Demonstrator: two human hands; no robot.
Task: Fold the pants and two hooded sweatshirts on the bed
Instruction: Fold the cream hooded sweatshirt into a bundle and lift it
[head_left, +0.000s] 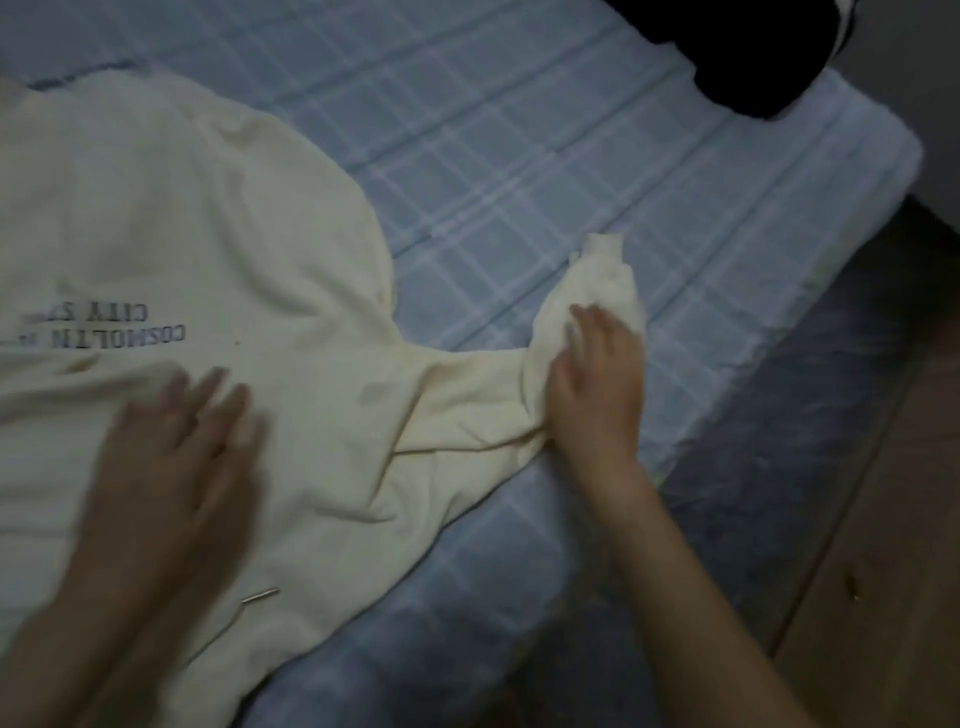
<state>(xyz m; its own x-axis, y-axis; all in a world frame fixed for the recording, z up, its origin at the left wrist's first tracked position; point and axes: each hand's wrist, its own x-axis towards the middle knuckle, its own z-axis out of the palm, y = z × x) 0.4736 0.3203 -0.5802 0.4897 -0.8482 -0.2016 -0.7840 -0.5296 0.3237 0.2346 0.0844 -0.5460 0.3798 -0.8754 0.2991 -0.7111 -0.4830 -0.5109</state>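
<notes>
Nearest the lens, the left hand (176, 447) is laid flat on the body of a cream hooded sweatshirt (182, 208), its fingers spread and straight; it is blurred, so finer detail cannot be made out. Farther right, and well apart from it, the right hand (595, 384) is pressed on the garment's sleeve (467, 405), with the fingers stretched nearly straight over bunched cloth and nothing seen curled round it; the thumb is hidden. Beyond the fingertips the ribbed cuff (605, 249) is turned up slightly from the bedding. The sweatshirt is spread front side up across the left part of the bed (519, 156), which is covered by a pale blue checked sheet. Dark printed lettering (114, 325) is seen upside down on the chest, and a drawstring with a metal tip (261, 595) lies near the lower edge. A black garment (748, 57) is heaped at the far right corner of the mattress. Wooden flooring (893, 545) is visible beside the bed on the right.
</notes>
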